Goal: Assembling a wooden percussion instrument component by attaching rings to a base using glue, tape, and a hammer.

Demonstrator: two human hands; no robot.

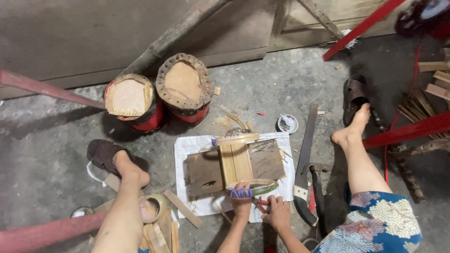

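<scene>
Left hand (242,202), low in the frame just right of centre, is closed around the near end of a curved bamboo strip (257,186) where purple cord (241,192) is wound about it. Right hand (277,213) sits just beside it, fingers curled down near a red-handled tool (262,203); whether it grips that tool cannot be told.

Far left, lower edge: a red bar (42,232) crosses the corner. Next to it the left leg (123,211) runs up to a foot in a dark sandal (105,154) on the concrete floor (56,136). A roll of tape (152,207) and loose wood slats (182,208) lie beside that leg.

Upper left of centre: two round red containers (133,100) (186,89) with woven rims stand side by side against a wall, and a rough wooden pole (178,33) leans above them.

Centre: a white sheet (185,147) is spread on the floor and carries a dark board (204,173). A pale bamboo slat frame (236,159) lies on that board; the curved strip touches its near end.

Right of centre: a small round dish (287,123) sits near the upper corner of the sheet. A hand saw (304,159) lies lengthwise just beside the sheet, and a dark-handled hammer (318,187) rests next to the saw.

Right: the right leg (358,164) extends up to a bare foot (350,129), with a second dark sandal (354,96) touching the toes. Patterned blue fabric (375,225) covers the thigh at lower right. Red bars (408,129) and wood pieces (436,79) fill the far right edge.
</scene>
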